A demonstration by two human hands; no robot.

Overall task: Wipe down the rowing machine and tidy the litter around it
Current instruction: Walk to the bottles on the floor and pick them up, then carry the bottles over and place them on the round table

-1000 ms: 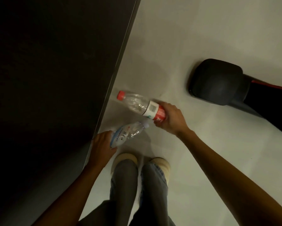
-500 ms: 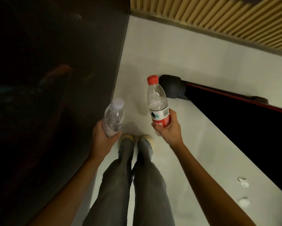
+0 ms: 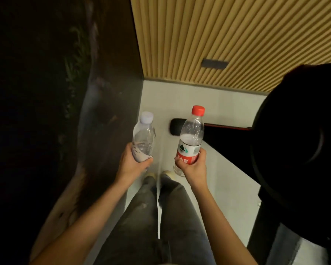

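Here we look down from head height. Nearest are two legs in grey trousers, standing on a pale floor; the shoes are blurred.

Just above them, both forearms reach forward. The left hand is curled round the lower half of a pale bottle, and the right hand is curled round the red label of a red bottle. Each hand grips its own bottle, and the two bottles are near each other but apart, in the air above the floor.

Both bottles are clear plastic with their caps on. Each one's long axis runs nearly upright, cap pointing up and away from us and base toward the wrist. The pale bottle leans slightly right. We cannot tell how much liquid is left in either.

We judge that this is litter picked up from beside the machine, one piece per hand so both go in one trip, and kept cap-up so nothing drips. A bin is not in view.

Farther off on the right, the black rower fills the frame edge, with its rail end lying on the floor behind the bottles. A dark panel runs along the left. Farthest away is a slatted wooden wall.
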